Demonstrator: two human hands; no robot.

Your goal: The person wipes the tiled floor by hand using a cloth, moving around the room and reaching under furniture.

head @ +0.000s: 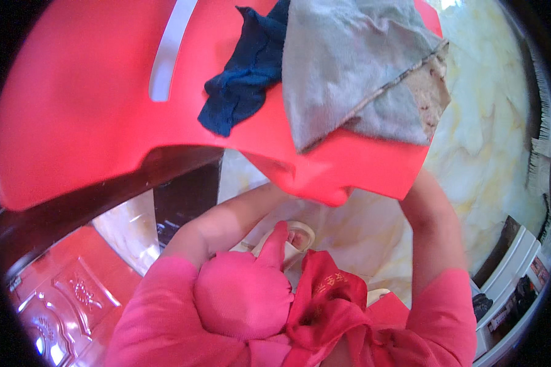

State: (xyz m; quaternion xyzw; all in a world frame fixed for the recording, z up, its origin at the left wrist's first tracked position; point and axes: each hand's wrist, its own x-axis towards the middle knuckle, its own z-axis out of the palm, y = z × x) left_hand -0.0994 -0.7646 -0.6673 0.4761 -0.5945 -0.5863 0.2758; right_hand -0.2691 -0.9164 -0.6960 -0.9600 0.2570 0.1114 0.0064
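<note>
Before me is a large, smooth, red plastic panel [87, 96] with one long slot [169, 59] through it; its front edge is bent and notched. Both my hands are hidden beneath or behind this panel. My left forearm [238, 206] passes under its front edge, and my right forearm [434, 215] reaches behind its right corner. Lying on the panel is a grey cloth [340, 69], its right corner folded over to show a beige patterned side [429, 91]. A crumpled dark blue cloth [243, 87] rests to its left, partly covered by the grey one.
Marbled floor tiles [477, 128] spread out on the right and below. Dark brown wooden furniture [188, 188] stands under the panel at left, near a red embossed door [82, 293]. A white rack [509, 275] with dark items is at lower right. My sandalled foot [298, 238] is below.
</note>
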